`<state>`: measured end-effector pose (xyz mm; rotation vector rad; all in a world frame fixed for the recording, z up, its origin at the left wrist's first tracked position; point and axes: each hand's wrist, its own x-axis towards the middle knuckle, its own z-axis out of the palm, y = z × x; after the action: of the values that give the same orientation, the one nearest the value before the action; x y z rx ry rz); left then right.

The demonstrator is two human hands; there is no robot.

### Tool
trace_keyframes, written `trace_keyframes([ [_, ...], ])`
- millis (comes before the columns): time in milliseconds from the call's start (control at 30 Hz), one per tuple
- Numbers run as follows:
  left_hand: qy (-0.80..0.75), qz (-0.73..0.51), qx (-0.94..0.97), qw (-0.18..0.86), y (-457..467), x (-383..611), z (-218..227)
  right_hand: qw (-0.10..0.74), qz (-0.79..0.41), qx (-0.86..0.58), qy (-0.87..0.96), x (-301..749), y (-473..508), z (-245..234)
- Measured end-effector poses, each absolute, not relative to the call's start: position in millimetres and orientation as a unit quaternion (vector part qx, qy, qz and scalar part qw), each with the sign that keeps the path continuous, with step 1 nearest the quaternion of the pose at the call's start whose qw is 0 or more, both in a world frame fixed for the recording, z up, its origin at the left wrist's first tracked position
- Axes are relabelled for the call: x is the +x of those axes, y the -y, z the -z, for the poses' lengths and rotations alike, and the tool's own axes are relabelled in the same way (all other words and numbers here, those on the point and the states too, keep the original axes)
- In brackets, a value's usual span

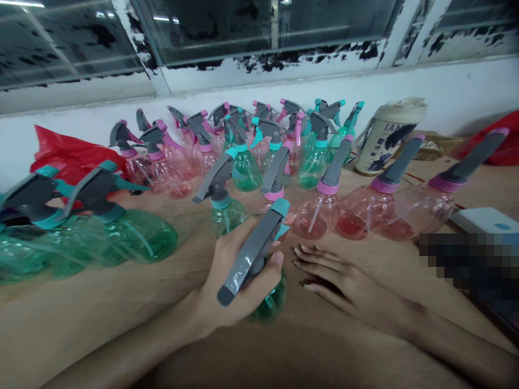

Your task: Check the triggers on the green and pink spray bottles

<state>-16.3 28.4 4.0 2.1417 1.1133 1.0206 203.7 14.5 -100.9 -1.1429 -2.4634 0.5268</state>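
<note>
Gripping the bottle [271, 303] with the left hand [231, 270], fingers [286, 219] curled shut around the neck just under the grey sprayer [251, 254]. Showing only the green belly below the palm, low over the tabletop [381, 254]; touching it or not, cannot tell. Resting the right hand [340, 278] flat just beside, fingers [314, 253] stretched out straight, holding nothing.

Risking a knock first of all: pink bottles [312, 216] just beyond the knuckles, packed close, tall-headed and probably light, so likely to topple one into the next at a careless swing of the long sprayer. Same danger to the left, toward the green bottles [138, 235]. Could also squeeze the teal trigger [281, 208] by accident, with a fingertip lying right against it; whether anything is inside to spray, cannot tell. Holding so high, by the neck alone, might let the belly swing or the sprayer twist loose on its thread. Sweeping the right forearm sideways could catch the white box [486, 219] at the right. Cup [389, 138] well apart at the back, out of harm's way.
</note>
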Motion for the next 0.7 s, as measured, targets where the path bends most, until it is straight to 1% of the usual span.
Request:
trace_keyframes([
  [100, -0.382, -0.398, 0.78, 0.295, -28.1, -16.4, -3.7, 0.182, -0.186, -0.403, 0.877, 203.6, -14.1, 99.9],
  [267, -0.384, -0.403, 0.774, 0.302, -28.2, -16.5, -2.1, 0.171, -0.192, -0.408, 0.876, 203.1, -14.0, 97.1],
  [367, -0.4, -0.388, 0.778, 0.29, -28.2, -17.0, -1.8, 0.162, -0.19, -0.407, 0.879, 202.8, -14.0, 96.5],
  [500, -0.408, -0.36, 0.798, 0.26, -28.2, -18.8, -4.6, 0.174, -0.197, -0.406, 0.875, 202.7, -13.7, 97.2],
  [700, -0.401, -0.35, 0.8, 0.276, -30.1, -20.6, -8.6, 0.181, -0.193, -0.407, 0.874, 202.9, -13.6, 98.6],
])
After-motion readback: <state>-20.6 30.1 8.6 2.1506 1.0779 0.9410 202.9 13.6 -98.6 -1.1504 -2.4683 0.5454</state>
